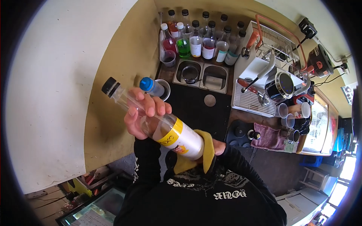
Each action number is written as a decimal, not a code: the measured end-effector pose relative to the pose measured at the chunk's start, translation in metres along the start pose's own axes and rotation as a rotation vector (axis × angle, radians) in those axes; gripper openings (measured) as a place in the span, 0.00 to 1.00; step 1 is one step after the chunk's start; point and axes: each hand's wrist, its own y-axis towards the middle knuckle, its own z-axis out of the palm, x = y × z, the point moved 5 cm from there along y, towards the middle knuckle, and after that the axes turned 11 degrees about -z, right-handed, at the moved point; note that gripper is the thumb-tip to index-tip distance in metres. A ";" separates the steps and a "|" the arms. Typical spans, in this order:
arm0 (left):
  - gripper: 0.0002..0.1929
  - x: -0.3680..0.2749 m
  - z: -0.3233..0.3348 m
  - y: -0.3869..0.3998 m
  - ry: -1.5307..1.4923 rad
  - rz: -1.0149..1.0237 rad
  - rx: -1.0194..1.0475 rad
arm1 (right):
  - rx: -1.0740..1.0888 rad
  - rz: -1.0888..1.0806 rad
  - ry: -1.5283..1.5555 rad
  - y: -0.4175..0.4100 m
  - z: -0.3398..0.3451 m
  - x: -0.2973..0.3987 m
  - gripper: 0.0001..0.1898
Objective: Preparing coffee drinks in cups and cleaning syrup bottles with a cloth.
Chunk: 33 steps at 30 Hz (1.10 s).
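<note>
My left hand (141, 113) grips the neck and shoulder of a clear bottle (158, 121) with a black cap and a yellow-and-white label. The bottle lies tilted across my front, its cap towards the upper left. At its base a yellow cloth (208, 151) wraps around the end, held by my right hand (219, 147), which is mostly hidden behind cloth and bottle. Little or no liquid can be made out in the bottle. Just beyond my left hand are a squeeze bottle with a blue cap (151, 86) and a round bowl (167, 89).
Syrup bottles (209, 42) stand in rows at the back, behind two steel inset pans (215, 79). A black mat (195, 110) covers the counter ahead. An espresso machine (254, 76), plastic cups (288, 121) and a purple cloth (268, 137) are at the right. A wall (113, 113) rises at the left.
</note>
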 end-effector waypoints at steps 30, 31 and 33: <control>0.16 0.000 -0.180 0.096 1.302 0.474 -1.137 | -0.513 -0.305 -0.999 -0.021 0.030 0.096 0.39; 0.16 -0.002 -0.190 0.094 1.299 0.487 -1.140 | -0.454 -0.309 -1.348 -0.015 0.055 0.115 0.36; 0.16 0.001 -0.204 0.094 1.490 0.556 -1.130 | -0.387 -0.310 -1.714 -0.008 0.081 0.131 0.33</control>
